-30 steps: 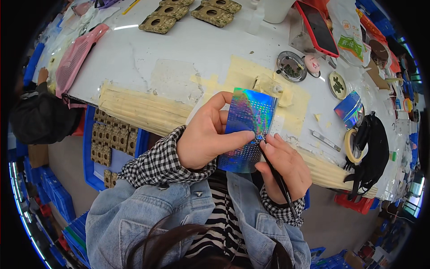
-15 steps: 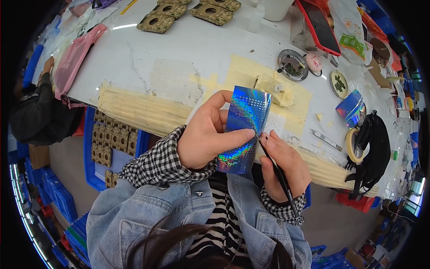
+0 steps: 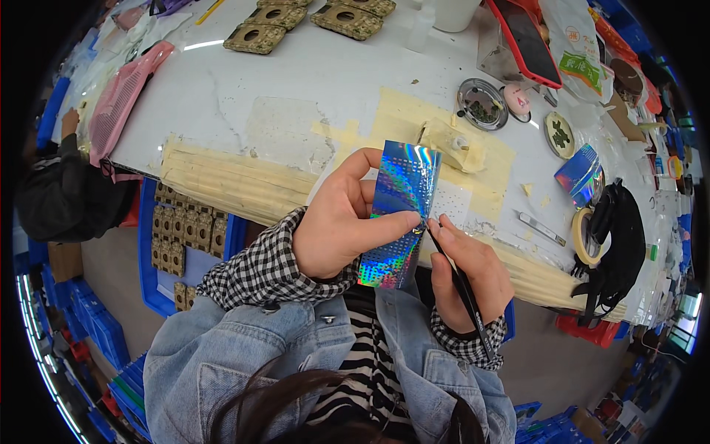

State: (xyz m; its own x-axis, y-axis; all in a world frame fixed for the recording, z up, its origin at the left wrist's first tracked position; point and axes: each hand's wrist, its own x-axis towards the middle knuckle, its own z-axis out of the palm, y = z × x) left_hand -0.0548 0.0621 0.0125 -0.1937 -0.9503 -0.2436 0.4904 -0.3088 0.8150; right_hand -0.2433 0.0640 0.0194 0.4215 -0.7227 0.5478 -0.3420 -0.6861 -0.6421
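Note:
A blue holographic sheet [image 3: 399, 177] with rows of small marks is pinched in my left hand [image 3: 336, 218], the thumb pressed across its middle and the fingers behind it. The sheet curves slightly and is held above the table's front edge. Black tweezers [image 3: 464, 292] rest in my right hand [image 3: 473, 270], their tip at the sheet's right edge close to my left thumb. Whatever the tip grips is too small to make out. Just beyond the sheet, a tape-covered block [image 3: 458, 148] lies on yellow masking tape.
Camouflage-patterned shells [image 3: 255, 37] lie at the back. A blue bin [image 3: 154, 292] holding several similar parts is below the table at left. To the right are a round dish [image 3: 482, 105], metal tweezers [image 3: 541, 228], a tape roll [image 3: 588, 238] and a red-cased phone [image 3: 525, 41]. A person [image 3: 59, 185] sits at far left.
The holographic sheet has tilted a little, and its reflections have shifted. Both hands stay nearly in place, with the tweezers' tip still at the sheet's edge.

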